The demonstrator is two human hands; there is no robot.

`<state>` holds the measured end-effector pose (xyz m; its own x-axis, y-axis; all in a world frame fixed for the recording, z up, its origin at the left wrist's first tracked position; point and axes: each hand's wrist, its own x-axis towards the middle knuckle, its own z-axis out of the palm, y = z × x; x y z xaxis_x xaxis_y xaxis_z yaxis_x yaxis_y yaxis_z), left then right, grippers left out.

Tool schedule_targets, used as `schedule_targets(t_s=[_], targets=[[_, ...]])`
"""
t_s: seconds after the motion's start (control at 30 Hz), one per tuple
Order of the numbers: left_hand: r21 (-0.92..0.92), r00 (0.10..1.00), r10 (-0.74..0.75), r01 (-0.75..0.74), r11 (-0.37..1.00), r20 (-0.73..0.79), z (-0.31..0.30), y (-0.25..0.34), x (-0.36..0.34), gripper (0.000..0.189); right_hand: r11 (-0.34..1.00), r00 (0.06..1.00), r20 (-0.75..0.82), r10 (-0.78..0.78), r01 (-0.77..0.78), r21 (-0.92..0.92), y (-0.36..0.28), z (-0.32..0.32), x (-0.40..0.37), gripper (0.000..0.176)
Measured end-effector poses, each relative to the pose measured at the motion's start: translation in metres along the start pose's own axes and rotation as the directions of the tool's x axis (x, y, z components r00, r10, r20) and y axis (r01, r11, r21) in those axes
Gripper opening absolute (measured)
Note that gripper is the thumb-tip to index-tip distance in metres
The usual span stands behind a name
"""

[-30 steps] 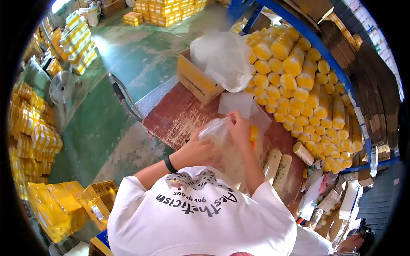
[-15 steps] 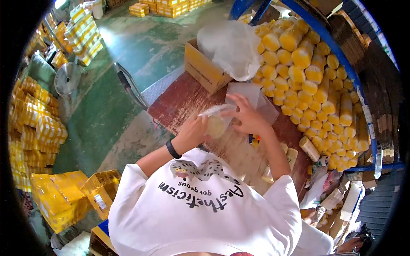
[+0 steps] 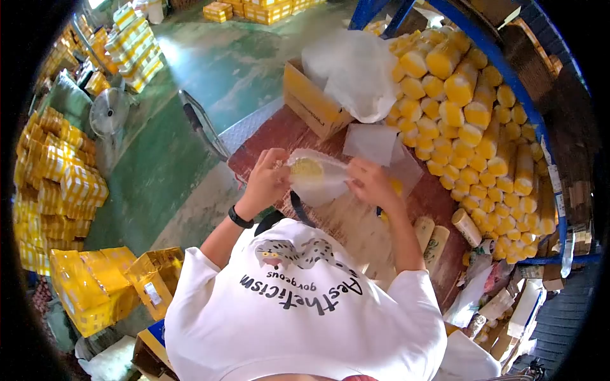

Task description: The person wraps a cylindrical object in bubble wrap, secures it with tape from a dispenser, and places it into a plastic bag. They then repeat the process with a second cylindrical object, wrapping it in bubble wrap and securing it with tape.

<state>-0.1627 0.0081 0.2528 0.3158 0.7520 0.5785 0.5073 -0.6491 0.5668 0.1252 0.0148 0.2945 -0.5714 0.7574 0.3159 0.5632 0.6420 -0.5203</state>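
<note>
A thin clear plastic bag (image 3: 330, 187) is stretched level between my two hands, above the worn red table (image 3: 264, 141). On or inside it shows a round yellow patch (image 3: 307, 170). My left hand (image 3: 269, 176), with a black band at the wrist, pinches the bag's left edge, fingers curled. At the opposite edge, my right hand (image 3: 370, 185) grips the plastic between thumb and fingers. Just beyond the right hand, flat translucent sheets (image 3: 372, 141) lie on the table. Below the right forearm are pale cylindrical rolls (image 3: 436, 245).
An open cardboard box (image 3: 312, 106) with a white plastic sack (image 3: 356, 70) stands at the table's far side. A tall stack of yellow-ended rolls (image 3: 470, 120) rises at right inside a blue frame (image 3: 522, 86). Taped cartons (image 3: 92, 286) and a floor fan (image 3: 109, 112) are at left.
My right hand has gone from spread fingers to gripping the bag's right edge. The bag is now pulled out wide, and my left hand has moved slightly left and up. The view has shifted a little.
</note>
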Motion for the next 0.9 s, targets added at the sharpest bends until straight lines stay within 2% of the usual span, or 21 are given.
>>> schedule_targets(t_s=[0.1,0.13,0.17,0.2,0.23,0.3,0.4,0.5,0.6,0.7,0.73,0.83,0.9], targets=[[-0.294,0.998,-0.044,0.058,0.954,0.054,0.006,-0.012,0.005,0.019,0.976,0.979,-0.056,0.196,-0.189,0.106,0.008,0.011,-0.007,0.02],[-0.303,0.984,-0.12,0.155,0.94,0.13,0.007,-0.014,0.004,0.017,0.958,0.962,-0.067,0.264,-0.254,0.135,0.011,0.013,-0.01,0.022],[-0.305,0.96,-0.192,0.248,0.919,0.204,0.01,-0.017,0.003,0.017,0.904,0.941,-0.139,0.307,-0.244,0.35,0.017,0.018,-0.014,0.027],[-0.301,0.926,-0.259,0.339,0.891,0.276,0.013,-0.019,0.003,0.016,0.812,0.91,-0.199,0.363,-0.204,0.547,0.024,0.025,-0.021,0.033],[-0.28,0.911,-0.284,0.368,0.887,0.3,0.017,-0.023,0.002,0.017,0.686,0.87,-0.244,0.428,-0.137,0.715,0.027,0.028,-0.024,0.039],[-0.236,0.877,-0.328,0.422,0.875,0.351,0.023,-0.03,0.0,0.021,0.673,0.883,-0.171,0.437,-0.195,0.713,0.033,0.03,-0.028,0.055],[-0.426,0.901,-0.306,0.417,0.803,0.307,0.028,-0.036,-0.003,0.049,0.832,0.928,-0.078,0.363,-0.285,0.476,0.052,0.052,-0.04,0.058],[-0.205,0.992,-0.114,0.121,0.971,0.047,0.019,-0.008,0.02,0.081,0.89,0.927,0.098,0.363,-0.376,0.259,0.074,0.085,-0.047,0.054],[0.071,0.971,-0.005,-0.012,0.997,0.238,0.002,0.038,0.052,0.1,0.88,0.886,0.2,0.417,-0.449,0.155,0.089,0.103,-0.048,0.05],[0.126,0.902,0.033,-0.096,0.987,0.432,0.024,0.043,0.054,0.107,0.847,0.842,0.235,0.486,-0.519,0.11,0.102,0.117,-0.043,0.046],[0.142,0.928,0.045,-0.104,0.984,0.37,0.032,0.043,0.052,0.085,0.84,0.833,0.241,0.499,-0.533,0.103,0.105,0.121,-0.041,0.045],[0.317,0.824,-0.071,-0.135,0.939,0.562,0.053,0.01,0.059,0.05,0.858,0.865,0.191,0.463,-0.492,0.147,0.102,0.124,-0.03,0.041],[0.138,0.949,-0.052,0.009,0.99,0.311,0.043,0.009,0.052,0.028,0.894,0.91,0.138,0.392,-0.412,0.176,0.091,0.115,-0.027,0.024]])
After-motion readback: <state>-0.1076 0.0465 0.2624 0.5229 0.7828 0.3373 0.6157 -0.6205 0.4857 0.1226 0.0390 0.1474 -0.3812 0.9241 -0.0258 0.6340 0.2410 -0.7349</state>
